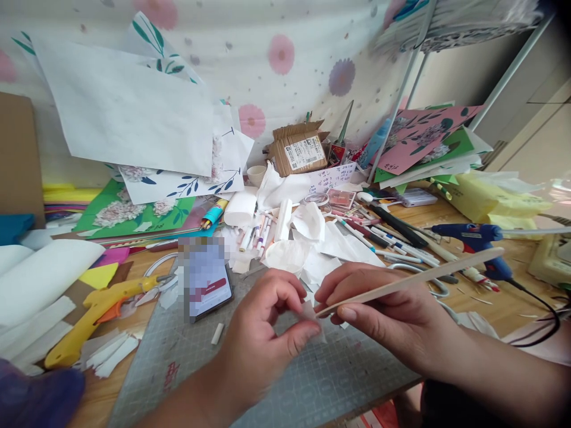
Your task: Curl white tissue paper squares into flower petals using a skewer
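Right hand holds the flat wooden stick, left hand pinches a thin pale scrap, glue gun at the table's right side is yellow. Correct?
One error: the glue gun on the right is blue, not yellow, per the head view. The rest stands: right hand on the flat wooden stick, left hand pinching the thin pale scrap.
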A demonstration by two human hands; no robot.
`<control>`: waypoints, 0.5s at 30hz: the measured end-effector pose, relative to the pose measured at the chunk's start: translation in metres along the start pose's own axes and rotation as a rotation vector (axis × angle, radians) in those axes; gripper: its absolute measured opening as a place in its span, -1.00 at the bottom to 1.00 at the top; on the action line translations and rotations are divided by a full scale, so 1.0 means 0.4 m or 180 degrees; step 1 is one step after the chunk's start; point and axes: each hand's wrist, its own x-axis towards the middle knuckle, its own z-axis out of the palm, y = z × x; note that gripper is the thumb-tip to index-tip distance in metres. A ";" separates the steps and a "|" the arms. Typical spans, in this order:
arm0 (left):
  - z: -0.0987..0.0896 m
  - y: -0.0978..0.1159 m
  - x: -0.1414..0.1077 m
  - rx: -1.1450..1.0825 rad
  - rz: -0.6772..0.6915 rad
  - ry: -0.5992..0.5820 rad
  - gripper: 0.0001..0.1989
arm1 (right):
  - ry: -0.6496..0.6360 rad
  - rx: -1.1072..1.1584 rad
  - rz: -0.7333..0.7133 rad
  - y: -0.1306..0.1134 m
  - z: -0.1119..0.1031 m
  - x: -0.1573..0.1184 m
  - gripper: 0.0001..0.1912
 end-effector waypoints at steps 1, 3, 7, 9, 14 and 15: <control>-0.004 0.003 -0.002 0.0311 0.0232 0.0075 -0.83 | 0.0025 0.0008 0.0015 0.002 0.000 0.000 -0.86; -0.013 0.011 -0.005 0.0826 0.0636 0.0179 -0.85 | 0.0100 -0.0019 0.0038 0.005 -0.001 -0.001 -0.85; -0.016 0.033 -0.004 0.1055 0.0661 0.0048 -0.86 | 0.0222 -0.0147 -0.0077 0.001 0.004 0.002 -0.83; -0.011 0.037 -0.001 0.0992 0.0398 -0.0016 -0.84 | 0.0232 -0.0221 -0.0184 -0.004 0.010 0.006 -0.84; 0.002 0.034 0.004 0.0891 -0.0242 0.0121 -0.84 | 0.0244 -0.0278 -0.0330 -0.005 0.030 0.013 -0.86; 0.002 0.034 0.004 0.0915 -0.0311 0.0163 -0.85 | 0.0235 -0.0288 -0.0341 -0.003 0.032 0.013 -0.86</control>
